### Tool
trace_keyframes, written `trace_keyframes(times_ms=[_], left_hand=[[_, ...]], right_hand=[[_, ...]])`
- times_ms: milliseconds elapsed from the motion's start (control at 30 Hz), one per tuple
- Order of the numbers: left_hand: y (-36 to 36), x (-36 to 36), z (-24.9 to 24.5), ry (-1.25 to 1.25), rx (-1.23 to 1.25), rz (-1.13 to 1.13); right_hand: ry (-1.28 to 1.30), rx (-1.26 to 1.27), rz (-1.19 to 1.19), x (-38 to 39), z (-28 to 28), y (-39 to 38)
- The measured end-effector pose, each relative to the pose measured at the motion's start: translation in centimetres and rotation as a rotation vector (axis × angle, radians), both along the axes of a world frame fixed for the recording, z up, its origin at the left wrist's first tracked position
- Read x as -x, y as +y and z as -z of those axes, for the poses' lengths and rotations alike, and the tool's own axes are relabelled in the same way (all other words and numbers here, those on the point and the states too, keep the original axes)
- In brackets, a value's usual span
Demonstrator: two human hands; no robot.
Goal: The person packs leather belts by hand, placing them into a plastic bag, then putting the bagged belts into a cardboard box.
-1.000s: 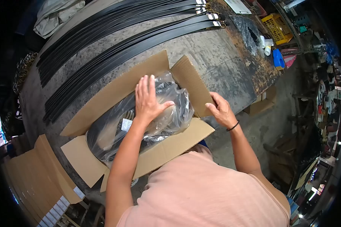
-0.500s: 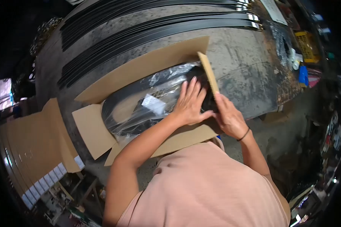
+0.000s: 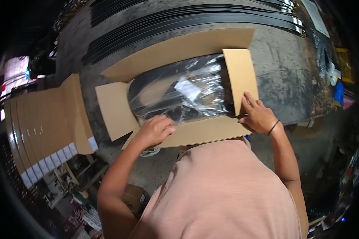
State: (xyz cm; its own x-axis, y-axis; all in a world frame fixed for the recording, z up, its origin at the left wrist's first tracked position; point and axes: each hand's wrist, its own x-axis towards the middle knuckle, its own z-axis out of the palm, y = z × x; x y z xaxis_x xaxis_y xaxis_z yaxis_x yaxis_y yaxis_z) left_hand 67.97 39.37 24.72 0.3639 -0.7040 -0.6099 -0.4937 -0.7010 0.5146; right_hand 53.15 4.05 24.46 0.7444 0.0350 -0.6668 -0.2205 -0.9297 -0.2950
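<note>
An open cardboard box (image 3: 239,75) lies on the grey worktable, its flaps spread outward. Inside it, clear plastic wraps a dark, rounded item (image 3: 147,85), with a white paper (image 3: 188,89) on top. My left hand (image 3: 156,129) is at the box's near edge, fingers curled over the near flap by the plastic; what its fingertips grip, if anything, is hidden. At the right end my right hand (image 3: 258,113), with a dark band at its wrist, has its fingers on the right flap and its thumb near the corner.
Long black strips (image 3: 203,18) lie across the far side of the worktable (image 3: 283,83). Flattened cardboard boxes (image 3: 48,123) are stacked at the left. A yellow basket (image 3: 344,65) and a blue item (image 3: 339,95) are at the right edge.
My left hand has moved off the plastic-wrapped item to the near flap on the left. The right flap now leans outward, and my right hand stays beside it. The view has shifted.
</note>
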Motion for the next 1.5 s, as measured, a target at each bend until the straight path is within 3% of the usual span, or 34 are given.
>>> trace_keyframes(times_ms=[67,167,300,367,433,500,567,600,633,667,700,733,767,833,900,967,1000,1033,1067,1100,1167,1200,1233,1333,1367,1400,1433,1500], left_hand=[[4.1,-0.3,0.0,0.307,-0.248,-0.054],[6.6,0.1,2.1,0.312,-0.258,-0.202],[6.5,-1.5,4.2,0.371,-0.479,-0.154],[7.1,-2.0,4.2,0.334,-0.449,-0.164],[8.2,-1.6,4.7,0.050,-0.376,-0.099],[8.3,-1.4,0.9,-0.221,-0.246,-0.258],[10.0,-1.2,-0.6,-0.878,-0.014,-0.568],[9.5,-2.0,-3.4,-0.926,-0.087,-0.814],[12.2,-2.0,-1.5,-1.081,-0.035,-0.951],[16.2,-2.3,1.2,-0.672,0.131,-1.314],[14.6,-2.3,-2.1,-0.041,0.184,-1.269],[13.9,-1.5,-2.2,0.165,0.111,-1.134],[13.2,-0.7,-2.1,0.358,0.035,-0.989],[11.0,0.6,-1.7,0.020,-0.090,-0.219],[8.3,0.2,-2.5,0.051,-0.215,-0.219],[7.0,-2.7,-1.9,0.321,-0.265,-0.230],[6.0,-4.0,-2.7,0.255,-0.312,-0.387],[4.4,-4.9,-3.3,0.015,-0.417,-0.440],[6.1,-5.2,0.2,-0.347,-0.277,-0.376],[6.2,-4.9,2.2,-0.348,-0.273,-0.384],[6.8,-4.6,5.9,-0.624,-0.091,-0.642],[8.4,-4.6,9.7,-0.528,0.042,-0.782],[8.6,-4.3,10.3,-0.528,0.043,-0.785],[9.1,-3.7,10.6,-0.546,0.222,-0.956],[9.4,-3.8,10.6,-0.362,0.360,-1.144],[9.8,-3.9,10.7,-0.166,0.499,-1.323],[10.2,-4.1,11.1,-0.159,0.507,-1.325],[11.3,-4.7,13.0,-0.115,0.767,-1.538]], right_hand=[[0.003,0.008,-0.026,-0.1,0.2,0.0],[0.088,0.028,-0.035,-1.0,-0.3,0.4],[0.097,0.057,-0.082,-1.5,0.1,0.7],[0.127,0.064,-0.076,-1.6,0.3,0.6],[0.125,0.058,-0.074,-1.6,0.6,0.3],[0.148,0.015,-0.085,-1.6,0.1,0.1],[0.163,-0.066,-0.068,-1.1,0.6,-0.7],[0.159,-0.133,-0.094,-0.9,0.7,-1.1],[0.157,-0.198,-0.117,-0.5,0.9,-1.6],[0.168,-0.171,-0.091,-0.3,1.0,-2.0],[0.190,-0.311,-0.197,-0.3,1.4,-2.2],[0.204,-0.456,-0.305,-0.5,1.8,-2.3],[0.203,-0.441,-0.285,-0.6,2.4,-2.4],[0.285,-0.434,-0.392,-0.8,3.1,-2.4],[0.415,-0.641,-0.329,-3.6,2.6,-2.8],[0.482,-0.631,-0.029,-5.8,2.0,-3.9],[0.413,-0.460,-0.059,-7.7,1.5,-4.1],[0.345,-0.288,-0.090,-9.7,1.0,-3.7],[0.207,-0.077,-0.135,-10.9,1.3,-3.2],[0.065,0.132,-0.183,-11.7,1.9,-2.9],[-0.447,-0.026,-0.070,-12.9,3.0,-2.8],[-0.746,0.045,-0.100,-13.9,1.7,-2.1],[-1.044,0.118,-0.126,-15.0,0.5,-1.1],[-1.196,0.317,-0.098,-17.5,1.1,0.0],[-1.195,0.325,-0.101,-17.3,1.2,0.5],[-1.050,0.332,-0.064,-16.7,1.2,1.1],[-0.906,0.338,-0.028,-15.9,1.4,1.6],[-0.918,0.319,-0.041,-12.9,2.2,2.6]])
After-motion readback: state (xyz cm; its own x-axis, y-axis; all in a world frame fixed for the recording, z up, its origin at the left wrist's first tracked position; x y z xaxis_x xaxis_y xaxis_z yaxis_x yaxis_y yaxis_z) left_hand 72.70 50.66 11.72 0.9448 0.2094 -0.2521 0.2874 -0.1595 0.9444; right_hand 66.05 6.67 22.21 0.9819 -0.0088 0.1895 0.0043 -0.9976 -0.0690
